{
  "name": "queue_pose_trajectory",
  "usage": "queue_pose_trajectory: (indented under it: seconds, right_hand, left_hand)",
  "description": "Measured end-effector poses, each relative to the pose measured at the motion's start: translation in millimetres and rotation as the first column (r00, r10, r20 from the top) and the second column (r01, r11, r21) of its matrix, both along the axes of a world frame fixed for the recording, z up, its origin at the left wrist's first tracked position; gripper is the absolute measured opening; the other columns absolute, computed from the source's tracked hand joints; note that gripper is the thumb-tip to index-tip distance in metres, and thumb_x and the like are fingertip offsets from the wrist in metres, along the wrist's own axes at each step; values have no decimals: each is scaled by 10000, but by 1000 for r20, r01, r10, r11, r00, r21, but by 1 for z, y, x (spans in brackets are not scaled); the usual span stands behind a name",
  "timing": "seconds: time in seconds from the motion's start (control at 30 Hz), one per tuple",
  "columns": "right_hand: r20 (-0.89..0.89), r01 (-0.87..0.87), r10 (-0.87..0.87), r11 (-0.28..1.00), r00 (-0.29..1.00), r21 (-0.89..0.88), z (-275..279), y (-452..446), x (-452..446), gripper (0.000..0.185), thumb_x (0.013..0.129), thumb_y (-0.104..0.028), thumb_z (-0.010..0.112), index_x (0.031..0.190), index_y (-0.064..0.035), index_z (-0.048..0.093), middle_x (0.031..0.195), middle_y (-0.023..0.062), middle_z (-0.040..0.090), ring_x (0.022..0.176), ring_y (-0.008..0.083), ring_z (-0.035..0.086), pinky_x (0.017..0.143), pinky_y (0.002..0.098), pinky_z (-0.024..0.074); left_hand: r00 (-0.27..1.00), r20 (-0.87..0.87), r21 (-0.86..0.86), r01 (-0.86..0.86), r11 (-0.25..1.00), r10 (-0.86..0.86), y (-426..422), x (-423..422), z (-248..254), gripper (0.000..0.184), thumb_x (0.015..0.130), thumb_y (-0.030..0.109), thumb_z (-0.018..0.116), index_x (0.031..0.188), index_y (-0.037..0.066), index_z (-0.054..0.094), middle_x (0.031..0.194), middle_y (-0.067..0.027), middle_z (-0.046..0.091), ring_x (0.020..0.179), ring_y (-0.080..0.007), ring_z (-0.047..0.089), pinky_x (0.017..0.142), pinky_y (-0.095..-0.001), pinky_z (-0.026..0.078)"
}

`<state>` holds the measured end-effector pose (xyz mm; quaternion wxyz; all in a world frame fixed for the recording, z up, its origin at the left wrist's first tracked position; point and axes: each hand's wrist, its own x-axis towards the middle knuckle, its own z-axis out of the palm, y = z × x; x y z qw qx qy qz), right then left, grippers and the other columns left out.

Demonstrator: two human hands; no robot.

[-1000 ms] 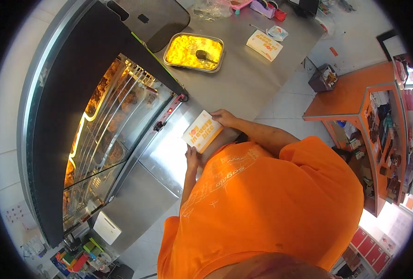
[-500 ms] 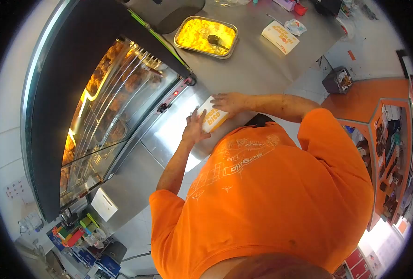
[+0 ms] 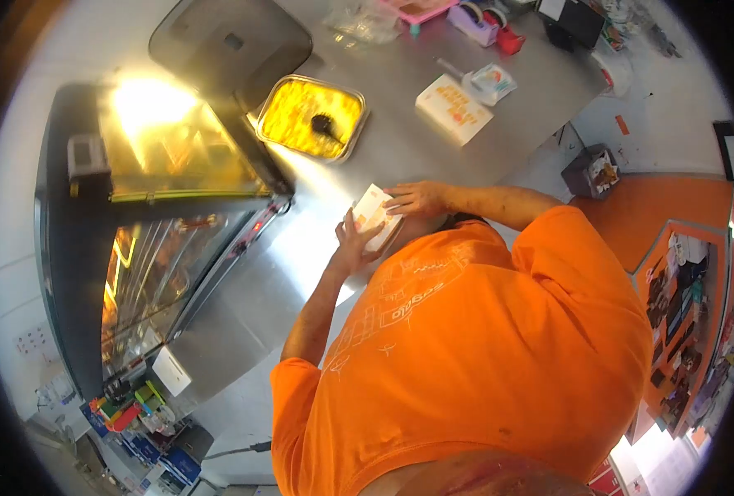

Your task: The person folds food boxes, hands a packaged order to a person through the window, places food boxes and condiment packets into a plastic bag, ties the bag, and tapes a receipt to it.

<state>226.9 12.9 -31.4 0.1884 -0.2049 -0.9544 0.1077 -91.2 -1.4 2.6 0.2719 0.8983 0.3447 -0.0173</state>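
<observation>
A white box with orange print [image 3: 372,212] is between my two hands, over the steel counter in front of the orange shirt. My left hand [image 3: 355,245] grips its near left side, with spread fingers along the edge. From the other side my right hand [image 3: 417,200] holds it, its fingers lying over the top. The box's underside is hidden. Beyond the hands stands a metal tray of yellow food [image 3: 301,112] with a black utensil in it. A second printed box [image 3: 454,107] lies farther right, beside a small white packet [image 3: 491,83].
A lit glass display case [image 3: 177,165] stands at the left, bordering the steel counter [image 3: 400,140]. Toward the back are a dark board [image 3: 218,41], plastic bags and a purple tape dispenser [image 3: 473,23]. A bin [image 3: 590,172] and orange shelving [image 3: 615,215] are at the right.
The view has shifted, and a bright glare shows at the display case. Compared with a second ago, both hands have moved from the box's ends farther over it, and the box is turned.
</observation>
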Motion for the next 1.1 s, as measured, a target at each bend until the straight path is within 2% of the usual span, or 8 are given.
queue_pose_trajectory:
  seconds: [0.23, 0.37, 0.4, 0.5, 0.63, 0.83, 1.03, 1.1]
  right_hand:
    - [-245, 561, -565, 823, 788, -92, 31, 32, 148, 264, 858, -156, 660, 1114, -118, 712, 1302, 142, 578, 1245, 351, 527, 1055, 467, 415]
    - [-442, 948, -873, 290, 205, -134, 50, 134, 314, 154, 907, -233, 637, 993, -126, 707, 1127, 131, 613, 1048, 357, 578, 884, 474, 470]
    - [-347, 984, -929, -74, -126, -161, 36, 161, 357, 182, 935, -305, 607, 990, -164, 709, 1110, 135, 619, 1043, 356, 581, 883, 474, 483]
    - [-45, 923, -934, -343, -356, -175, -5, 216, 480, 247, 955, -393, 575, 1064, -226, 721, 1072, 106, 639, 1003, 307, 613, 888, 451, 504]
    - [442, 535, -896, -350, 48, -769, -4, 239, 534, 265, 945, -357, 610, 1092, -173, 733, 1008, 72, 629, 1001, 234, 623, 851, 368, 539]
    - [-126, -306, -982, 164, -139, -938, -35, 187, 558, 204, 907, -185, 686, 975, 6, 704, 817, 46, 644, 820, 176, 674, 801, 299, 561]
    - [184, 603, -966, -256, -179, -756, -45, 181, 538, 145, 919, -169, 665, 909, -26, 684, 747, 47, 646, 696, 179, 667, 644, 259, 560]
    - [241, -10, -917, -251, -318, -968, -64, 189, 531, 174, 926, -190, 660, 888, -20, 673, 716, 48, 635, 607, 145, 621, 550, 250, 514]
  left_hand:
    - [923, 139, 178, -379, 908, 358, 0, 175, 6, 558, 682, 366, 838, 1215, 320, 680, 1539, -299, 250, 1364, -520, 276, 1070, -605, 337]
    - [698, 243, 133, -712, 690, 673, -12, 234, -3, 528, 654, 351, 853, 1154, 294, 695, 1502, -286, 316, 1320, -504, 325, 1047, -591, 367]
    - [674, 250, 153, -737, 659, 695, -13, 243, -2, 528, 654, 361, 858, 1152, 293, 697, 1496, -290, 320, 1317, -505, 328, 1044, -590, 370]
    - [659, 233, 201, -752, 628, 715, -13, 251, -4, 537, 657, 405, 879, 1150, 283, 703, 1483, -306, 323, 1298, -509, 346, 1037, -588, 375]
    - [677, 165, 189, -735, 651, 717, -8, 251, -1, 527, 683, 373, 875, 1167, 264, 697, 1483, -305, 322, 1295, -498, 353, 1035, -575, 379]
    - [630, 210, 85, -774, 628, 748, 1, 247, -2, 568, 655, 229, 851, 1194, 245, 672, 1474, -288, 336, 1283, -476, 368, 1049, -537, 379]
    - [419, 397, -272, -796, 541, 817, 26, 248, 2, 735, 640, 148, 814, 1337, 173, 582, 1330, -242, 436, 1242, -431, 440, 1061, -506, 380]
    - [438, 382, -172, -831, 528, 814, 33, 262, 15, 737, 656, 134, 817, 1350, 137, 571, 1302, -246, 474, 1246, -409, 460, 1071, -495, 375]
